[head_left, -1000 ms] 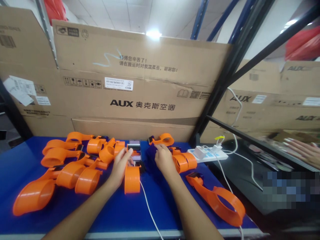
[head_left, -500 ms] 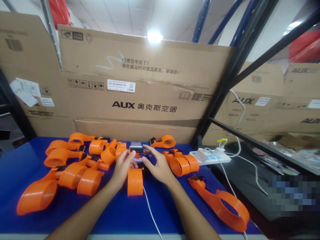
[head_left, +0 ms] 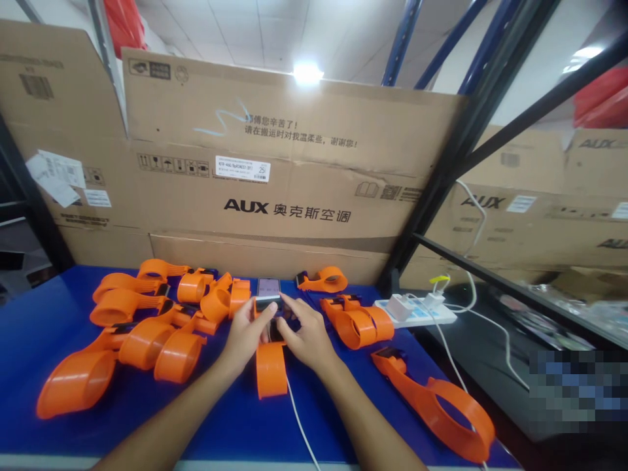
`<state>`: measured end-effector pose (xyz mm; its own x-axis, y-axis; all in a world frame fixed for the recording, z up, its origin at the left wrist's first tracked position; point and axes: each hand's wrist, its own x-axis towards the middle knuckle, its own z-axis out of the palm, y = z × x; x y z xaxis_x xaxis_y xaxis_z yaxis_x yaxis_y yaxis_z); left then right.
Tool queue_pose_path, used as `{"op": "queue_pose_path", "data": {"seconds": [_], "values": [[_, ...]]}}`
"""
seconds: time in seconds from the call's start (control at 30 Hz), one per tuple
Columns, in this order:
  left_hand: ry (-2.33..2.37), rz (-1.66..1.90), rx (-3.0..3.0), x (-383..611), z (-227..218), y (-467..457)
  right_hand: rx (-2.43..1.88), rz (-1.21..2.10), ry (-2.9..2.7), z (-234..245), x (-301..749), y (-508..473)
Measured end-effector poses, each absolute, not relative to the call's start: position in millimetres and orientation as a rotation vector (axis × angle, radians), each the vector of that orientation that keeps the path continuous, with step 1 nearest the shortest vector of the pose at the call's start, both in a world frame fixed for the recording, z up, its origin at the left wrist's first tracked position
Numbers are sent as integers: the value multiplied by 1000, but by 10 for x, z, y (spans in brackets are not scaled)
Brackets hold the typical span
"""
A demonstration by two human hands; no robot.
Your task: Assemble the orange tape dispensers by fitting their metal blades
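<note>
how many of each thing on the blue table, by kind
orange straps: about 12, the heap on the left overlaps so the count is rough
phone: 1
power strip: 1
white chargers: 2
white cable: 1
total: about 17
Both the left hand and right hand touch the strap in the middle.
</note>
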<state>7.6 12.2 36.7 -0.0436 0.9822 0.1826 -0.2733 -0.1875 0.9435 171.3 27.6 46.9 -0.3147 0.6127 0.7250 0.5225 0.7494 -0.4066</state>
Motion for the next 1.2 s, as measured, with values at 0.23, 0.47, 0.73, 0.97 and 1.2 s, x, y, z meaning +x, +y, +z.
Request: {"op": "queue_pose_path", "data": {"seconds": [0.23,0.47,0.73,0.97,1.2], "values": [[837,1477,1036,76,400,106,-875,86,-2013,428,1700,255],[809,1461,991,96,393,104,-872,53,-2038,427,1699,245],[868,1436,980,94,328,150,-847,16,-2049,413,1691,262],[863,1437,974,88,294,172,-875,53,-2039,424,1681,251],[762,1411,799,69,375,142,-892,156,-2103,481,1711,268]]}}
